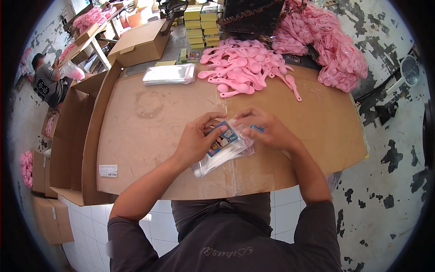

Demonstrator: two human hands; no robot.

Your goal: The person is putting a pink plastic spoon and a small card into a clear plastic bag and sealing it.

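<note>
A cluttered workroom in daylight, with a co-worker in a dark shirt (pixel 49 81) at far left and a table topped with brown cardboard (pixel 140 136) in the foreground. At its back left lies a flat stack of clear plastic bags (pixel 167 75), apparently waiting to be filled, followed by towers of yellow-edged cards (pixel 194 28). Nearer, at the middle, the person's left hand (pixel 195 137) pinches a blue printed rectangular card (pixel 223 142) between thumb and fingers over a clear plastic pouch (pixel 216 162); this packet looks unfinished. Behind, a loose heap of pink plastic spoons (pixel 247 68) suggests plenty left to do. The right hand (pixel 271 130) is at the pouch's upper end, its fingers blurred; whether that grip is pinching or spread cannot be told. The mound of pink spoons in clear plastic (pixel 337 56) at back right is, by its look, finished work.

An open brown cardboard box (pixel 70 140) walls off the left edge. Bare cardboard gives room left of the hands, the near edge runs close to the person's waist, and another bare stretch reaches the right edge.
</note>
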